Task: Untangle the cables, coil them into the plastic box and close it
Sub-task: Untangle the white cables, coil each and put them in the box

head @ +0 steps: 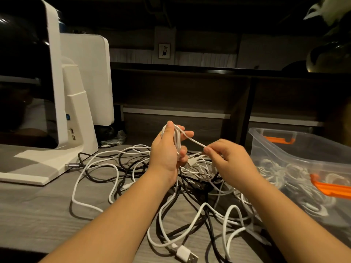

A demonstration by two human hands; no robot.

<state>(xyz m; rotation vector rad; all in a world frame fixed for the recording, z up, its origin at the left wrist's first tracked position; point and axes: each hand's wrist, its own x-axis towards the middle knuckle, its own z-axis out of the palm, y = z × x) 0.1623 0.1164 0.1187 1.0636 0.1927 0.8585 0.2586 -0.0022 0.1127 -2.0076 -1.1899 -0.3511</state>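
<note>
Gripping one white cable coil (177, 138) in left hand (167, 149), right hand (226, 158) pinching its strand.

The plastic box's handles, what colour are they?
Orange clip handles on the clear plastic box, head view.

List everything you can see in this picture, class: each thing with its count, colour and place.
white cable coil: one, white, looped in the left hand
loose cables: several, white and black, tangled on the desk
plastic box: one, clear with orange latches, right, open, white cables inside
monitor: one, white frame, left
USB plug: one, white, desk front
desk: one, grey wood
left hand: grips the coil
right hand: pinches the cable
</note>
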